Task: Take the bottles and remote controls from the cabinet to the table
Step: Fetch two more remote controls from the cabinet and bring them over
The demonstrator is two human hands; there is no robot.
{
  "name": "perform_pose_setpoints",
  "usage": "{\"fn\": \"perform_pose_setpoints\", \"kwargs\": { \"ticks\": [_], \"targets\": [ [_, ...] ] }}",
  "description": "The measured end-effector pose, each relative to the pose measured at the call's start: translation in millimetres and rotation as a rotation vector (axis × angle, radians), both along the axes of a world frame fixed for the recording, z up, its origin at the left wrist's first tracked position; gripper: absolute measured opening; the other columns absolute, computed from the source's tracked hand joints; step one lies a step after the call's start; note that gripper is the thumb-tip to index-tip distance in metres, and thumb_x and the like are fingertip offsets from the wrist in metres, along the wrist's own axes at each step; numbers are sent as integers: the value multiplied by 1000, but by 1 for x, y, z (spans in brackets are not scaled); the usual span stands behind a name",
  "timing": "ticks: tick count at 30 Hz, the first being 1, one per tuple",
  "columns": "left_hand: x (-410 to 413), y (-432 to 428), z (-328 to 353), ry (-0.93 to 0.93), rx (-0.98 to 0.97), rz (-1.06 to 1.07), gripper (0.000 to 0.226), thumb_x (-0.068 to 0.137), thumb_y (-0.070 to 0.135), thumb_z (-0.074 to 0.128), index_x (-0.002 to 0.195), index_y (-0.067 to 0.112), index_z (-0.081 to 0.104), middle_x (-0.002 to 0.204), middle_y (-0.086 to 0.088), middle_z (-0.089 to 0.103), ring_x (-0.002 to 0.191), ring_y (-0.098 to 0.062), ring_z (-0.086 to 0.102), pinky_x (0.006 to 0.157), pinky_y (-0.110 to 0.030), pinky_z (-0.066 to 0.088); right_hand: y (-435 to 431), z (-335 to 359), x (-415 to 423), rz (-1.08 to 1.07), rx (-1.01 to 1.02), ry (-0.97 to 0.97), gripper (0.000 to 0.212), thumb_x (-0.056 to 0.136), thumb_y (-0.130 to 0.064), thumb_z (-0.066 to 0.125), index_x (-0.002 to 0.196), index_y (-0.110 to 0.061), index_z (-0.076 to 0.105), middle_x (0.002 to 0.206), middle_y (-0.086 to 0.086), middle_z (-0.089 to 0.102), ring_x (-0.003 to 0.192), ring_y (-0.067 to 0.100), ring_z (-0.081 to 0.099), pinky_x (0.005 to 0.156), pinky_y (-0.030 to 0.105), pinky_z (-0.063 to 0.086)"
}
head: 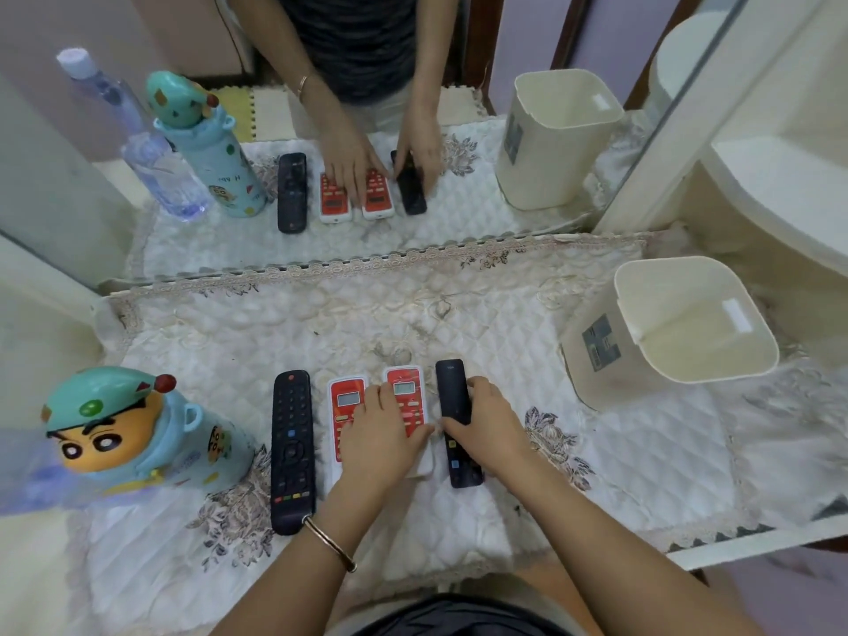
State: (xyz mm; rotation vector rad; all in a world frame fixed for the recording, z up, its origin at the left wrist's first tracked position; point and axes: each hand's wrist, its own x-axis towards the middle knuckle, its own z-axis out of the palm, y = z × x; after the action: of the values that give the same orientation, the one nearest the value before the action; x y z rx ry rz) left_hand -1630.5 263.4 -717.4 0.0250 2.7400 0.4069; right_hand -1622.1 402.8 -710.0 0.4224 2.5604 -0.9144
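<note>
Four remotes lie side by side on the white quilted cloth (413,323). A long black remote (292,447) is leftmost, then two red-and-white remotes (345,397) (406,390), then a slim black remote (454,406). My left hand (383,433) lies flat across both red remotes. My right hand (488,420) is closed around the slim black remote, which rests on the cloth. A blue cartoon-character bottle (137,433) stands at the left. A clear plastic bottle (23,470) shows blurred at the far left edge.
A cream plastic bin (679,332) stands at the right on the cloth. A mirror (413,222) runs along the back and repeats the whole scene. A cream shelf unit (780,176) rises at the right. The cloth's front edge lies close to my body.
</note>
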Motion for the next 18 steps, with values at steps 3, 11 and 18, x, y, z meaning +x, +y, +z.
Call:
{"fn": "perform_pose_setpoints", "kwargs": {
  "ticks": [3,11,18],
  "targets": [
    [3,-5,6,1,59,-18,63,85,45,53,136,13,34,134,-5,43,116,-21,51,89,-34,47,9,2,10,-71,-18,12,52,84,-31,60,131,-13,43,124,8,55,108,24,57,88,36,49],
    [8,19,23,115,234,-308,36,88,25,54,122,14,58,123,-5,59,115,-25,51,94,-32,39,61,10,83,-372,-176,90,25,87,-23,59,110,-13,61,95,1,62,83,16,58,70,13,44],
    [86,107,24,-226,487,-691,25,88,17,56,112,13,61,83,12,55,69,-1,54,61,-2,40,111,8,257,-827,-150,42,31,87,-25,61,115,-14,60,96,-3,59,95,14,60,71,14,37]
  ]
}}
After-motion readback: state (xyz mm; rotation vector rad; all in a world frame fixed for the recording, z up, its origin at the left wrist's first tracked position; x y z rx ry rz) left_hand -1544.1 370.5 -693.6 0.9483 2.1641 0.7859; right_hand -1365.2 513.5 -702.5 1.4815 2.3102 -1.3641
